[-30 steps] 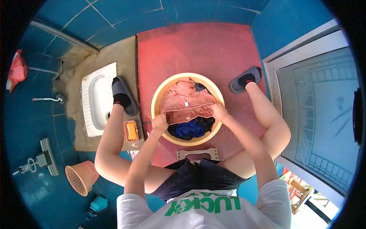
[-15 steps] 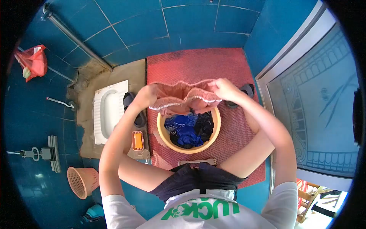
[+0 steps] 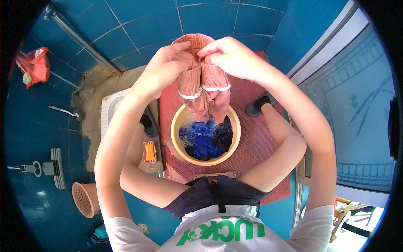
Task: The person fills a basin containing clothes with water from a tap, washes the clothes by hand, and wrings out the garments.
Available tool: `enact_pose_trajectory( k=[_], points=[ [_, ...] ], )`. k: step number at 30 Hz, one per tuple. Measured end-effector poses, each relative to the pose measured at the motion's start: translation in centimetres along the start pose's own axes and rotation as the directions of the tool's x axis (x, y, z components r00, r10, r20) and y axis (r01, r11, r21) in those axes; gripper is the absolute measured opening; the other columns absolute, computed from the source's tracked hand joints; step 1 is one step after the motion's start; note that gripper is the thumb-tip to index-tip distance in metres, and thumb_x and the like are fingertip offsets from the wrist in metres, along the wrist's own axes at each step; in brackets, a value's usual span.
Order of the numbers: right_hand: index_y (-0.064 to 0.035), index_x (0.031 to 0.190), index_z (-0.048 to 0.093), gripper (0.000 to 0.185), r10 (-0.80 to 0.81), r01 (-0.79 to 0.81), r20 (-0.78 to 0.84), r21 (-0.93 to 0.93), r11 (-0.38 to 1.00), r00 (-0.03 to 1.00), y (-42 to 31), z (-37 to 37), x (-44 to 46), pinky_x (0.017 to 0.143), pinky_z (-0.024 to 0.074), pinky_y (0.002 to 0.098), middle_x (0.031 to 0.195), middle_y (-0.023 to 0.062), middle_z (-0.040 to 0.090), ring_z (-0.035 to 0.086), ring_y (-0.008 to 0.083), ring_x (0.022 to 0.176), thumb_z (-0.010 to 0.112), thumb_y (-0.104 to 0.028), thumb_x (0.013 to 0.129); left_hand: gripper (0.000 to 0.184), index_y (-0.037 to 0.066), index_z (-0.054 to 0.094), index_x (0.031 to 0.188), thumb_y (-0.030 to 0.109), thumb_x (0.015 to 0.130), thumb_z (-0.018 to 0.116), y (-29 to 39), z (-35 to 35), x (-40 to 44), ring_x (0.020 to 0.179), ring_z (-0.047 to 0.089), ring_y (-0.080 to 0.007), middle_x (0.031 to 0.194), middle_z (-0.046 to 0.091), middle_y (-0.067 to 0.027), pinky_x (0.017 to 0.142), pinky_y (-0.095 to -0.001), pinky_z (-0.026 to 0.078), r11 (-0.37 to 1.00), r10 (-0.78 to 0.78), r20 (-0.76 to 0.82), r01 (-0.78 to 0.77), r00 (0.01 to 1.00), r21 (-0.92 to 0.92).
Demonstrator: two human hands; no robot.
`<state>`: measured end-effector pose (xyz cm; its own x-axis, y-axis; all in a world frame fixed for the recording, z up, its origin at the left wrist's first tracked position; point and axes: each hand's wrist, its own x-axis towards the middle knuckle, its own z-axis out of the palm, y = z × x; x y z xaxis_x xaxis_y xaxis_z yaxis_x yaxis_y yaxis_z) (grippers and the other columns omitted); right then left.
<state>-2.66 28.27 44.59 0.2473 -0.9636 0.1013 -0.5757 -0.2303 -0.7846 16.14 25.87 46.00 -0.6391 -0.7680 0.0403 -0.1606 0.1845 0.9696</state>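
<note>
A wet pink garment (image 3: 201, 82) with a gathered waistband and white trim hangs from both my hands above a yellow basin (image 3: 176, 145). My left hand (image 3: 170, 63) grips the waistband on one side. Close beside it, my right hand (image 3: 222, 54) pinches the other side, fingers curled into the fabric. The garment's lower end hangs over the far part of the basin. Inside the basin, blue cloth (image 3: 205, 145) and dark cloth (image 3: 226, 136) lie in water.
Left of the basin are a soap dish (image 3: 149, 152) with orange soap, a squat toilet (image 3: 110, 105) and a pink basket (image 3: 85, 199). A red mat (image 3: 247, 155) lies beneath the basin. A glass-panelled door (image 3: 352, 109) stands at the right.
Both hands have lifted the pink garment out of the basin and moved it away from my body. They have come closer together, and the waistband is now bunched between them.
</note>
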Motion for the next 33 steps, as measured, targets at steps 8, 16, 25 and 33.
enact_pose_trajectory(
  k=[8, 16, 25, 33],
  points=[
    [0.0036, 0.108, 0.058, 0.027, 0.201, -0.163, 0.191, -0.198, 0.967, 0.961, 5.9, 2.7, -4.9, 0.072, 0.048, 0.0329, 0.097, 0.0199, 0.062, 0.06, 0.0183, 0.081, 0.05, -0.005, 0.083, 0.045, 0.008, 0.054, 0.116, 0.0, 0.072, 0.052, -10.6, -0.2, -3.4, 0.086, 0.062, -0.0192, 0.102, 0.062, -0.01, 0.08, -0.0292, 0.047, 0.959, 0.048, 0.219, -0.106, 0.974, 0.264],
    [0.0014, 0.12, 0.042, 0.039, 0.456, -0.415, -0.019, -0.449, 0.791, 0.89, 26.3, 22.1, -11.0, 0.085, 0.0434, 0.0422, 0.114, 0.0244, 0.049, 0.052, 0.0377, 0.098, 0.034, -0.006, 0.082, 0.023, 0.009, 0.059, 0.096, 0.01, 0.073, 0.056, -35.0, 6.1, -6.7, 0.086, 0.061, -0.028, 0.096, 0.059, -0.012, 0.073, -0.0396, 0.05, 0.308, -0.277, 0.154, -0.065, 0.948, 0.949],
    [-0.0049, 0.092, 0.048, 0.014, 0.55, -0.435, -0.113, -0.749, 0.5, 0.827, 34.4, 30.2, -6.3, 0.052, 0.0521, 0.0351, 0.08, 0.0114, 0.058, 0.062, 0.0252, 0.063, 0.046, -0.013, 0.081, 0.022, 0.009, 0.056, 0.099, 0.018, 0.083, 0.044, -46.4, 11.9, -2.5, 0.097, 0.055, -0.0243, 0.1, 0.056, -0.013, 0.078, -0.0399, 0.046, 0.145, -0.394, -0.321, 0.403, 0.861, 0.904],
    [-0.0108, 0.078, 0.069, 0.017, 0.76, -0.371, 0.235, -0.762, 0.531, 0.606, 37.8, 32.4, -2.6, 0.055, 0.0514, 0.0324, 0.077, 0.0124, 0.067, 0.066, 0.0211, 0.072, 0.052, -0.014, 0.077, 0.03, 0.009, 0.056, 0.111, 0.02, 0.084, 0.045, -48.3, 13.0, 1.4, 0.102, 0.054, -0.0264, 0.11, 0.057, -0.0128, 0.089, -0.0472, 0.038, 0.204, -0.702, -0.196, 0.457, 0.684, 0.866]
  ],
)
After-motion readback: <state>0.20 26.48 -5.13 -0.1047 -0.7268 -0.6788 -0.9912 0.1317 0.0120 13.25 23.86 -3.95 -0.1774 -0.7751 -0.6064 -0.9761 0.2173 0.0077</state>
